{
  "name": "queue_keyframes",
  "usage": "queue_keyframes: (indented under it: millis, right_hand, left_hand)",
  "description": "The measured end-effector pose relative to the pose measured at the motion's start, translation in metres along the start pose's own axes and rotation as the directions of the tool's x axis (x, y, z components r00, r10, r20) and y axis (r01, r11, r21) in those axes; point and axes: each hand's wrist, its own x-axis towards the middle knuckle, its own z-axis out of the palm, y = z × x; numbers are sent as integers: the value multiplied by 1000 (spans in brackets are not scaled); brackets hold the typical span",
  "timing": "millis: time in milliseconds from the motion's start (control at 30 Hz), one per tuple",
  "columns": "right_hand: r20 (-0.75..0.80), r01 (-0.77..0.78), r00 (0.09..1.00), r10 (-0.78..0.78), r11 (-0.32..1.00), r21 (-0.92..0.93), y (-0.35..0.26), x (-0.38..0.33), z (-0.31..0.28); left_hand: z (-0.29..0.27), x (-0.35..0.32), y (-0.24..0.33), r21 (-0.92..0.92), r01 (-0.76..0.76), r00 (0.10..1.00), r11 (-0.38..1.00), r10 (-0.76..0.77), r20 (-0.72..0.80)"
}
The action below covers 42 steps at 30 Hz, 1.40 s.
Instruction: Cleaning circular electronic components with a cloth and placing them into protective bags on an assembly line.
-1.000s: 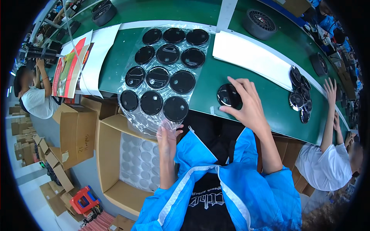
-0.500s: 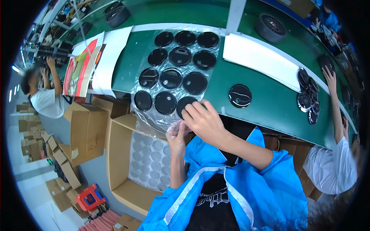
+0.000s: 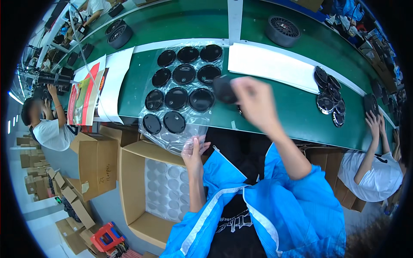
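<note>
My right hand (image 3: 257, 102), blurred by motion, grips a round black cap (image 3: 224, 89) by its edge above the green bench. Its dark, dull side shows. My left hand (image 3: 194, 154) pinches the near corner of a clear plastic sheet (image 3: 165, 139) that hangs over the bench edge. Several glossy black caps (image 3: 176, 98) lie in rows on that sheet; the near row has a gap at its right end. A sliver of another dark thing shows at the bench beneath my right hand, mostly hidden.
An open carton (image 3: 131, 189) below the bench holds round pieces in a clear layer. White sheets (image 3: 275, 66) and a heap of black caps (image 3: 331, 92) lie to the right. A grey wheel (image 3: 283, 31) stands beyond the divider. A co-worker (image 3: 365, 172) works at far right.
My right hand has lifted the cap from the sheet's near right corner and carried it up and to the right. My left hand still holds the plastic. The view has shifted slightly.
</note>
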Motion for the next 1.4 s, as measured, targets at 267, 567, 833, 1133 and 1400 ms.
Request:
queue_keyframes:
  millis: [267,567,833,1133,1400]
  right_hand:
    - [-227,-459,863,451,888,19,59,-68,-134]
    - [117,406,853,-509,505,-762,59,33,-133]
    - [432,515,857,-280,499,-697,96,61,-138]
    - [334,470,882,-334,685,-557,98,58,-144]
    - [232,432,900,-368,697,-572,87,54,-144]
  left_hand:
    - [-57,-33,42,415,331,705,848,-514,489]
    - [171,-23,91,404,-718,537,566,81,840]
    - [246,25,42,288,-954,288,86,-6,958]
    - [240,24,45,289,-952,296,100,64,953]
    - [241,27,48,325,-944,326,51,13,945]
